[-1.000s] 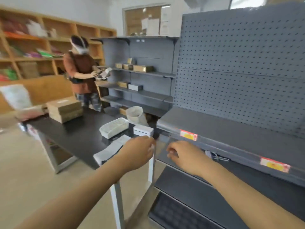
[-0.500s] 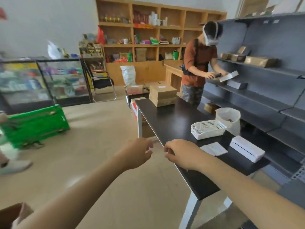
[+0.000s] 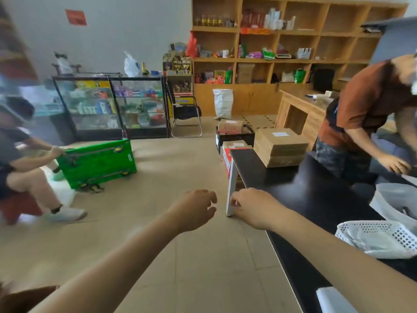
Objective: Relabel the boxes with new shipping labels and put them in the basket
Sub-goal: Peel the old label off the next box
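My left hand [image 3: 196, 208] and my right hand [image 3: 252, 206] are stretched out side by side over the floor, at the near corner of the black table [image 3: 293, 188]. The left hand's fingers are loosely curled and I see nothing in them. The right hand's fingers are curled tight by the white table leg, and whether they pinch anything is hidden. A stack of brown cardboard boxes [image 3: 281, 146] with a white label on top sits at the table's far end. A white perforated basket [image 3: 379, 238] stands on the table at the right.
A seated person at the left holds a green trolley basket [image 3: 97, 161] on the floor. Another person in a brown shirt [image 3: 365, 118] bends over the table's far side. A black crate [image 3: 234, 134] with parcels and a red-white box [image 3: 228, 157] stand by the table.
My view has swung left from the grey shelves to the table and open floor. Both hands stayed close together in front of me; the gap between them is slightly wider now.
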`<state>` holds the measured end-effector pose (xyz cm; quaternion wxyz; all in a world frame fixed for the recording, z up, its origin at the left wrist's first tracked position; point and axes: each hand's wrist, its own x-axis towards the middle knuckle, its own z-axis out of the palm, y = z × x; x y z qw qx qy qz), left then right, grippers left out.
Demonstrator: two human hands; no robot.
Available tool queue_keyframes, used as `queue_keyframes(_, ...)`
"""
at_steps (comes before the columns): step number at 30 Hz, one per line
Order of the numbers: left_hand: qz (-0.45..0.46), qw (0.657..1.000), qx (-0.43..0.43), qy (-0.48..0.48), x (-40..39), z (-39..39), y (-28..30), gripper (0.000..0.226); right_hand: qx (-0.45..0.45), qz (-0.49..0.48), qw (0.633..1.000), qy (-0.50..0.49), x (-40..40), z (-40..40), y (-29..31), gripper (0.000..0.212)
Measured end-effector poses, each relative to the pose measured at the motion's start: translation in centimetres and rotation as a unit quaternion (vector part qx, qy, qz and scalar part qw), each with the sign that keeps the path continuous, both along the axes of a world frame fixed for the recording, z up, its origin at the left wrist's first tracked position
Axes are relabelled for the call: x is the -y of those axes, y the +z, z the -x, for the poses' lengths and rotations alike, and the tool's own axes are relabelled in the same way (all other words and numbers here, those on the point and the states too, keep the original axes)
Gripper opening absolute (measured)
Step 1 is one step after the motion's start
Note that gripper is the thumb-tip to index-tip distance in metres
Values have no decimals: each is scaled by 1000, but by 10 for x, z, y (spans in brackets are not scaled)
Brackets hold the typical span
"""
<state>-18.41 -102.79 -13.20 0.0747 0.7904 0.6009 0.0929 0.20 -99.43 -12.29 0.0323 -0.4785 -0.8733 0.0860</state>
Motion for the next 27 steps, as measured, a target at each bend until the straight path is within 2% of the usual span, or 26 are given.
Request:
queue_keyframes(5, -4, 1000, -24, -1, -87, 53, -11, 31, 9, 12, 1000, 18, -86, 56, -17, 26)
queue_keyframes(13, 16, 999, -40, -20, -233, 126, -19, 32, -17, 49, 998, -30, -213, 114, -25, 22)
queue_keyframes(19, 41, 997, -41, -54, -327, 135, -30, 32, -22, 70, 995, -73, -299, 124, -38, 26)
queue_keyframes(27, 90, 985, -97, -108, -486, 111, -49, 35, -30, 91, 988, -123, -442, 105, -61, 22)
